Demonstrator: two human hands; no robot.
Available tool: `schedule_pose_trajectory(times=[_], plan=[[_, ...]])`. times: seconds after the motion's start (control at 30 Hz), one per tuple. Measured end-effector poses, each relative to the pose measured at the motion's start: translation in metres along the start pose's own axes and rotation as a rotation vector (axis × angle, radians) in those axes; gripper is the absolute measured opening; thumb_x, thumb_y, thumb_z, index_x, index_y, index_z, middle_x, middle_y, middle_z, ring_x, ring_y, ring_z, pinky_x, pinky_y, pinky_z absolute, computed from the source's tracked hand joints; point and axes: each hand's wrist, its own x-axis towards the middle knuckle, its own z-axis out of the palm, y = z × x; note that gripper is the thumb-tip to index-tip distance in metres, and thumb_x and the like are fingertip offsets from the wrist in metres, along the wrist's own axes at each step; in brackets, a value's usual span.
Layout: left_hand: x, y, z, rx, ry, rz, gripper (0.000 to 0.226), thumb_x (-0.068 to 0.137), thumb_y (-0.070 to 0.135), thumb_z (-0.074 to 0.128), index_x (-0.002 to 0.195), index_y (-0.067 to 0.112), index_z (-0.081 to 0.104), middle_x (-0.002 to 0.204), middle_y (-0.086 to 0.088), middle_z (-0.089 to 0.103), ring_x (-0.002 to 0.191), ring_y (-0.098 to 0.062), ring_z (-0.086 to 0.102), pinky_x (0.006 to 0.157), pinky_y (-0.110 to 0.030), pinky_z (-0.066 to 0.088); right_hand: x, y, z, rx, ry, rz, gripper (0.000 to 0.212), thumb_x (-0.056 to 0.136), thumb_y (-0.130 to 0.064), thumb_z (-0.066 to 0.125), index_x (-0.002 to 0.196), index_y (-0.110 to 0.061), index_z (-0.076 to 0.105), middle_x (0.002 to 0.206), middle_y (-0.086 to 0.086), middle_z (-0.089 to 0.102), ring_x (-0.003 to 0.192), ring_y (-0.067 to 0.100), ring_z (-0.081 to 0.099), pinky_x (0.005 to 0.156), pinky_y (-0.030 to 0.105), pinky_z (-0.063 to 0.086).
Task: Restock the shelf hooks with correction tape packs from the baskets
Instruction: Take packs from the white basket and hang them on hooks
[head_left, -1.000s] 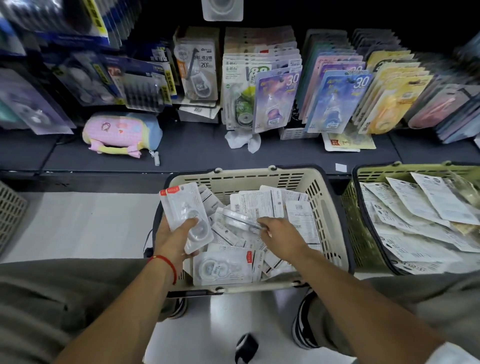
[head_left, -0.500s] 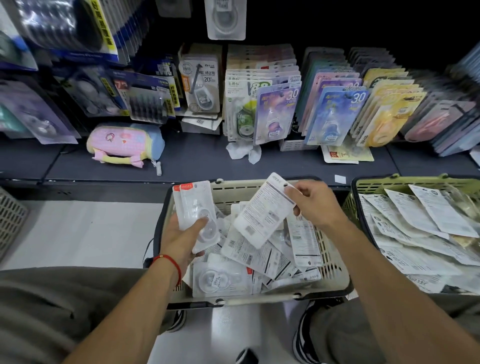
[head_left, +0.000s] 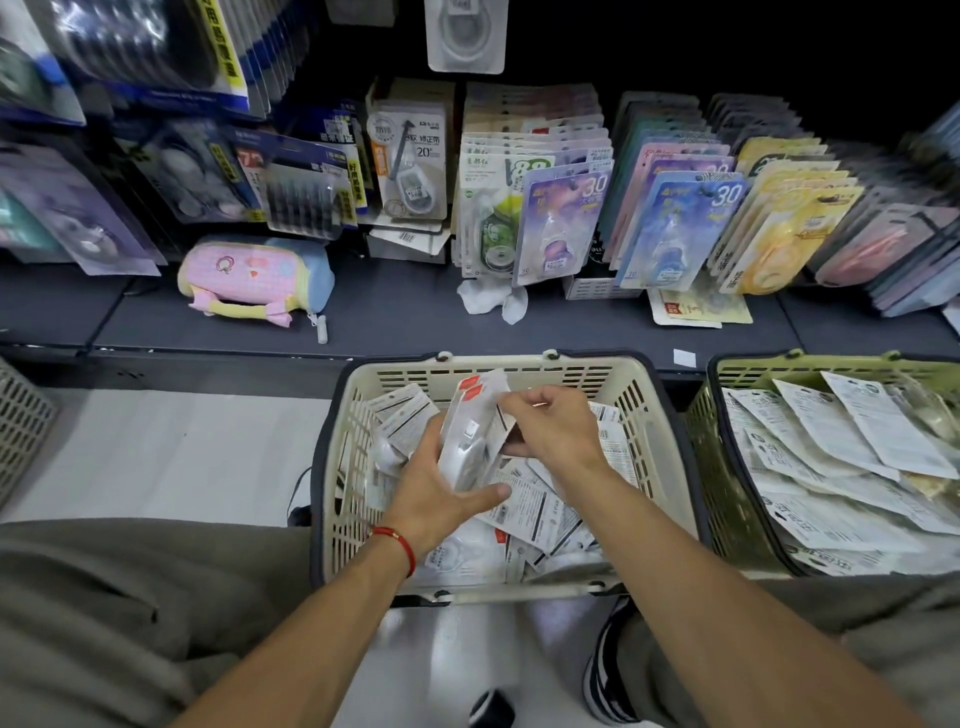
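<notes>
Head view: a small stack of correction tape packs (head_left: 470, 441) is held above the cream basket (head_left: 670, 447), the left hand (head_left: 441, 499) curled round its lower end and the right hand (head_left: 550, 431) pinching its upper edge, so both grips are closed on the stack. The packs are judged light, with stiff card backs and smooth, slippery clear blisters; hold is best taken on the flat card near the hang hole, not on the bulging blister, which may dent. More packs lie loose in the basket, and a green basket (head_left: 727, 467) at 3 o'clock is filled likewise. At 12 o'clock the shelf hooks are crowded with hanging packs (head_left: 561, 218); a pink pouch (head_left: 249, 275) lies on the shelf (head_left: 405, 312) at 11 o'clock. The crowded front packs are judged the main obstruction.
</notes>
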Motion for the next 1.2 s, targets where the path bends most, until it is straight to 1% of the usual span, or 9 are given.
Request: schedule_pose_trajectory(times=[0.2, 0.43, 0.53, 0.63, 0.73, 0.8, 1.0, 1.13, 1.2], plan=[[0.01, -0.012, -0.004, 0.04, 0.118, 0.043, 0.09, 0.068, 0.018, 0.099, 0.137, 0.039, 0.044, 0.13, 0.013, 0.065, 0.124, -0.014, 0.062, 0.104, -0.03, 0.051, -0.008, -0.008, 0.003, 0.213, -0.138, 0.152, 0.039, 0.083, -0.03, 0.089, 0.1, 0.0, 0.069, 0.097, 0.013, 0.073, 0.081, 0.025, 0.077, 0.084, 0.043, 0.067], [0.014, -0.022, -0.006, -0.285, 0.122, -0.11, 0.066, 0.068, 0.001, 0.096, 0.12, 0.029, 0.067, 0.109, -0.006, 0.081, 0.101, -0.028, 0.079, 0.078, -0.05, 0.066, -0.005, -0.011, -0.002, 0.384, -0.276, 0.208, 0.025, 0.1, -0.014, 0.068, 0.11, 0.009, 0.069, 0.112, 0.028, 0.072, 0.079, 0.032, 0.08, 0.073, 0.037, 0.067], [0.016, -0.022, -0.016, -0.383, 0.135, -0.205, 0.069, 0.069, 0.0, 0.095, 0.129, 0.02, 0.065, 0.116, -0.009, 0.079, 0.107, -0.03, 0.077, 0.089, -0.059, 0.062, 0.007, 0.013, -0.024, -0.108, -0.161, -0.023, 0.013, 0.101, -0.016, 0.066, 0.105, -0.006, 0.073, 0.109, 0.017, 0.074, 0.076, 0.023, 0.077, 0.066, 0.034, 0.065], [0.016, -0.02, -0.025, -0.424, 0.185, -0.254, 0.067, 0.07, -0.005, 0.092, 0.125, 0.023, 0.065, 0.113, -0.006, 0.08, 0.102, -0.027, 0.079, 0.081, -0.059, 0.064, 0.014, 0.06, -0.042, -1.069, -0.35, -0.268, 0.044, 0.095, -0.033, 0.074, 0.136, -0.022, 0.063, 0.134, 0.001, 0.062, 0.117, 0.017, 0.061, 0.105, 0.042, 0.054], [0.016, -0.017, -0.03, -0.41, 0.217, -0.269, 0.069, 0.069, -0.004, 0.092, 0.117, 0.036, 0.061, 0.106, 0.003, 0.081, 0.1, -0.023, 0.078, 0.081, -0.058, 0.064, 0.007, 0.101, -0.04, -1.323, -0.536, -0.251, 0.098, 0.082, -0.049, 0.082, 0.162, -0.03, 0.028, 0.156, 0.001, 0.037, 0.143, 0.025, 0.037, 0.119, 0.047, 0.038], [0.017, -0.016, -0.033, -0.383, 0.238, -0.262, 0.071, 0.068, -0.001, 0.094, 0.118, 0.037, 0.061, 0.105, 0.006, 0.081, 0.102, -0.021, 0.078, 0.085, -0.055, 0.064, 0.007, 0.112, -0.035, -1.378, -0.472, -0.335, 0.093, 0.086, -0.04, 0.081, 0.161, -0.03, 0.027, 0.155, 0.001, 0.038, 0.142, 0.027, 0.039, 0.119, 0.046, 0.039], [0.019, -0.007, -0.046, -0.349, 0.321, -0.172, 0.071, 0.067, 0.0, 0.095, 0.124, 0.029, 0.064, 0.112, 0.002, 0.08, 0.106, -0.022, 0.076, 0.093, -0.055, 0.062, 0.02, 0.067, -0.055, -1.036, -0.223, -0.33, 0.03, 0.097, -0.016, 0.064, 0.125, -0.024, 0.07, 0.105, 0.004, 0.074, 0.082, 0.017, 0.063, 0.074, 0.03, 0.052], [0.023, 0.013, -0.056, -0.324, 0.335, -0.013, 0.087, 0.067, 0.0, 0.095, 0.127, 0.044, 0.049, 0.107, 0.015, 0.074, 0.097, -0.007, 0.075, 0.069, -0.026, 0.064, 0.027, -0.012, -0.087, -0.613, -0.059, -0.428, 0.013, 0.087, -0.015, 0.083, 0.091, -0.026, 0.077, 0.09, -0.009, 0.077, 0.088, 0.01, 0.071, 0.081, 0.03, 0.054], [0.027, 0.031, -0.06, -0.325, 0.316, 0.055, 0.086, 0.066, 0.003, 0.094, 0.128, 0.043, 0.051, 0.111, 0.014, 0.075, 0.099, -0.006, 0.075, 0.073, -0.027, 0.063, 0.028, -0.059, -0.1, -0.447, -0.094, -0.482, 0.013, 0.082, -0.02, 0.09, 0.086, -0.022, 0.078, 0.081, -0.01, 0.077, 0.075, 0.004, 0.068, 0.072, 0.024, 0.054]])
